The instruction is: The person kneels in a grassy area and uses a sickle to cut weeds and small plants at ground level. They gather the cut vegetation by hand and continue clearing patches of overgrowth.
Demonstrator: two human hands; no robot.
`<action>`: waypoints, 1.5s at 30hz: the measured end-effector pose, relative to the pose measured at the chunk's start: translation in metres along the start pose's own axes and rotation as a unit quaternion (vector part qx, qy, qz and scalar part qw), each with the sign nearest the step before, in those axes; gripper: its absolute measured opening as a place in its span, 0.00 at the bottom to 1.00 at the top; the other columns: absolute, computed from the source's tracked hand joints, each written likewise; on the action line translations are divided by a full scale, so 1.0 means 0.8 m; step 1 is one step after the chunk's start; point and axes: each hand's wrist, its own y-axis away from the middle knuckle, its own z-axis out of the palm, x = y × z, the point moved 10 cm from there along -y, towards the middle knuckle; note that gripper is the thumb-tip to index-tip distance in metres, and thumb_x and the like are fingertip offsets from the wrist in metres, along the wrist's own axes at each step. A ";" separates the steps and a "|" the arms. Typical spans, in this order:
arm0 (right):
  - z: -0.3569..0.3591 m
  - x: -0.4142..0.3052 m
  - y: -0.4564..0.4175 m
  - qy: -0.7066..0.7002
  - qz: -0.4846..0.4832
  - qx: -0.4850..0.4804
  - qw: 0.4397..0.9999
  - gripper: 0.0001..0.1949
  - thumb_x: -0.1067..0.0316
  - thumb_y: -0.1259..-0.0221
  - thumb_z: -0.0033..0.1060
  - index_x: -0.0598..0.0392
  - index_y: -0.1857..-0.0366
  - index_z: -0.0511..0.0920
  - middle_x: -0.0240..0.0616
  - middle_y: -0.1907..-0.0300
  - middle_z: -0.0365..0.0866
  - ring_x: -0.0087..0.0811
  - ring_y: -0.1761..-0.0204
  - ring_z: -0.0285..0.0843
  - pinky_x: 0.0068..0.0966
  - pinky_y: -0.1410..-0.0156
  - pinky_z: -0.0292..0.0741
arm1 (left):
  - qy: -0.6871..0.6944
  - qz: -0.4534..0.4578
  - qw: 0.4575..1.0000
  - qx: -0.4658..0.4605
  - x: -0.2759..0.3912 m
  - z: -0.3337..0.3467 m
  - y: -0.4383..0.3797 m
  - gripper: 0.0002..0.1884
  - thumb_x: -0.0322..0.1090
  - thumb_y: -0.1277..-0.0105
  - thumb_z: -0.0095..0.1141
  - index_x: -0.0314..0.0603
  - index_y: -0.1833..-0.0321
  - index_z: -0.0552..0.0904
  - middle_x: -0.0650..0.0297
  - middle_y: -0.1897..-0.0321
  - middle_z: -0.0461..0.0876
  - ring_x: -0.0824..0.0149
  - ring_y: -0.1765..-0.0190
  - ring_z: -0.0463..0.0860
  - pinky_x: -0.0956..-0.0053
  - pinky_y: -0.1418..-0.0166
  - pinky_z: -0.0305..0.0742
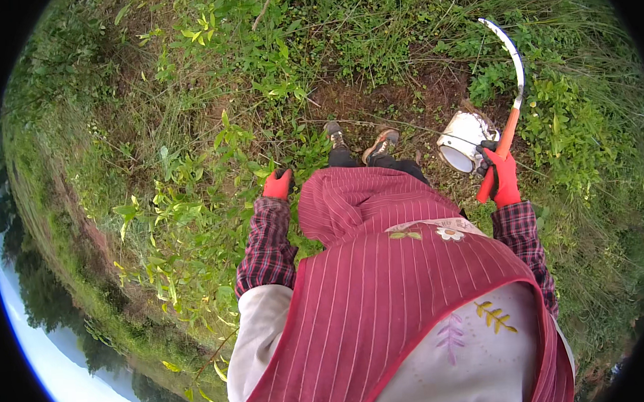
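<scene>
My right hand (502, 175), in a red and black work glove, grips the orange handle (509, 131) of a sickle. Its long curved blade (513, 54), whitish and worn, points up and away over the plants. Just beside that hand is a white pail (468, 133), stained and tilted, with a rim facing me. Whether the pail hangs from my fingers or rests on the ground, I cannot tell. My left hand (278, 184), gloved alike, is curled beside my striped red apron (376, 192), near leafy stems (231, 135); nothing shows in it.
My shoes (382, 143) stand among weeds at a patch of bare reddish soil (349, 98). A thin stem (416, 125) crosses in front of them and past the pail. Tall grass (581, 34) grows at the right. Trees (42, 286) and sky lie beyond the slope at the left.
</scene>
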 end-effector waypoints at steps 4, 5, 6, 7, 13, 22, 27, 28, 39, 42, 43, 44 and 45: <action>0.079 0.000 0.012 -0.062 0.054 -0.033 0.996 0.13 0.69 0.45 0.68 0.57 0.55 0.79 0.27 0.72 0.77 0.20 0.76 0.71 0.19 0.72 0.70 | 0.090 -0.007 0.996 -0.011 0.058 -0.004 0.050 0.15 0.41 0.37 0.61 0.35 0.55 0.82 0.65 0.70 0.83 0.73 0.68 0.80 0.79 0.66 0.75; 0.090 0.002 0.008 -0.056 0.049 -0.036 0.997 0.14 0.69 0.45 0.68 0.57 0.55 0.79 0.27 0.72 0.77 0.20 0.76 0.71 0.19 0.72 0.70 | 0.098 -0.009 0.995 -0.017 0.064 -0.003 0.052 0.15 0.40 0.37 0.61 0.35 0.55 0.81 0.65 0.70 0.83 0.73 0.68 0.80 0.79 0.66 0.75; 0.099 0.006 0.005 -0.051 0.044 -0.038 0.997 0.14 0.69 0.45 0.68 0.56 0.55 0.79 0.27 0.72 0.77 0.20 0.76 0.72 0.19 0.71 0.70 | 0.106 -0.011 0.994 -0.024 0.069 -0.001 0.054 0.15 0.40 0.37 0.61 0.34 0.55 0.81 0.65 0.70 0.82 0.73 0.68 0.80 0.79 0.66 0.75; 0.112 0.002 0.005 -0.037 0.057 -0.050 0.996 0.14 0.68 0.44 0.68 0.57 0.55 0.79 0.28 0.71 0.78 0.20 0.75 0.72 0.19 0.70 0.70 | 0.068 -0.008 0.998 -0.003 0.075 -0.003 0.059 0.15 0.41 0.36 0.60 0.35 0.55 0.82 0.64 0.69 0.84 0.73 0.68 0.80 0.78 0.65 0.75; 0.173 -0.010 0.027 0.022 0.010 -0.105 0.994 0.14 0.69 0.43 0.67 0.59 0.54 0.77 0.28 0.69 0.77 0.18 0.71 0.71 0.19 0.67 0.71 | -0.183 0.166 0.969 0.004 0.229 0.060 0.095 0.15 0.40 0.36 0.60 0.37 0.53 0.82 0.64 0.65 0.86 0.71 0.62 0.83 0.75 0.56 0.77; 0.222 0.011 0.027 0.079 -0.030 -0.169 0.982 0.18 0.68 0.45 0.68 0.61 0.52 0.75 0.26 0.69 0.73 0.16 0.70 0.67 0.19 0.66 0.68 | -0.377 0.478 0.784 -0.127 0.325 0.322 0.228 0.41 0.53 0.52 0.67 0.52 0.33 0.68 0.50 0.35 0.66 0.44 0.34 0.65 0.50 0.34 0.63; 0.232 -0.006 -0.004 0.070 -0.004 -0.242 0.968 0.19 0.68 0.45 0.69 0.60 0.50 0.75 0.27 0.67 0.76 0.16 0.68 0.69 0.19 0.65 0.68 | -0.392 0.449 0.798 -0.087 0.336 0.341 0.221 0.40 0.50 0.54 0.67 0.50 0.35 0.69 0.49 0.38 0.68 0.45 0.35 0.67 0.53 0.35 0.64; 0.234 -0.011 -0.011 0.065 -0.004 -0.256 0.964 0.19 0.67 0.45 0.69 0.60 0.51 0.75 0.27 0.67 0.76 0.16 0.68 0.70 0.19 0.65 0.68 | -0.390 0.442 0.803 -0.085 0.341 0.344 0.217 0.40 0.50 0.54 0.67 0.50 0.35 0.70 0.49 0.38 0.68 0.45 0.36 0.67 0.53 0.36 0.64; 0.251 0.000 -0.178 0.062 0.125 -0.364 0.921 0.15 0.64 0.46 0.71 0.54 0.58 0.75 0.26 0.74 0.73 0.19 0.76 0.70 0.20 0.73 0.68 | -0.480 0.326 0.813 -0.058 0.407 0.417 0.143 0.35 0.42 0.54 0.68 0.45 0.41 0.70 0.52 0.46 0.72 0.49 0.45 0.74 0.58 0.43 0.72; 0.252 0.025 -0.205 0.062 0.191 -0.399 0.895 0.16 0.63 0.47 0.72 0.54 0.58 0.75 0.27 0.73 0.73 0.20 0.76 0.71 0.21 0.73 0.70 | -0.447 0.253 0.855 -0.071 0.406 0.432 0.122 0.38 0.42 0.54 0.69 0.46 0.37 0.67 0.51 0.47 0.72 0.48 0.46 0.74 0.57 0.43 0.72; 0.253 0.027 -0.213 0.067 0.199 -0.401 0.892 0.18 0.62 0.48 0.72 0.55 0.58 0.74 0.27 0.74 0.73 0.21 0.76 0.70 0.22 0.74 0.69 | -0.441 0.201 0.871 -0.078 0.398 0.436 0.107 0.47 0.46 0.57 0.70 0.47 0.31 0.61 0.48 0.40 0.68 0.44 0.39 0.71 0.54 0.37 0.69; 0.254 0.032 -0.222 0.071 0.208 -0.402 0.889 0.19 0.61 0.49 0.73 0.56 0.58 0.74 0.28 0.75 0.72 0.22 0.77 0.69 0.23 0.75 0.69 | -0.457 0.209 0.861 -0.078 0.404 0.444 0.096 0.51 0.48 0.59 0.71 0.47 0.29 0.59 0.46 0.37 0.65 0.42 0.37 0.68 0.52 0.36 0.67; 0.255 0.060 -0.235 0.056 0.224 -0.405 0.885 0.17 0.64 0.47 0.71 0.56 0.58 0.74 0.29 0.75 0.72 0.22 0.77 0.72 0.23 0.75 0.71 | -0.473 0.217 0.850 -0.081 0.410 0.451 0.086 0.54 0.49 0.60 0.71 0.48 0.28 0.57 0.44 0.34 0.63 0.41 0.34 0.66 0.51 0.34 0.65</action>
